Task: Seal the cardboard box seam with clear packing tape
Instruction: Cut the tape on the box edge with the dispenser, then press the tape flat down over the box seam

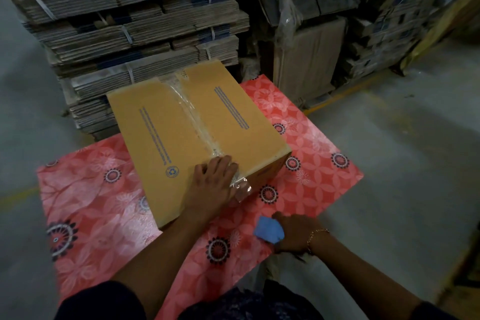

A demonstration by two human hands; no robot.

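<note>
While sitting on the pink floral mat (pixel 85 205), cardboard box (pixel 192 135): long axis running from near-left to far-right.
Clear tape (pixel 193 117): along the centre seam, end overhanging the near edge.
Left hand (pixel 213 184): flat, fingers spread, pressing tape.
Right hand (pixel 293 234): closed around a blue object (pixel 268 232).

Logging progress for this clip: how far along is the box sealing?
Mostly done: clear tape already runs along the top seam of the cardboard box. In hand: the left hand presses the tape end down over the near edge, where a loose tail sticks out. The right hand holds a blue object away from the box. Left: flattening that tail.
</note>
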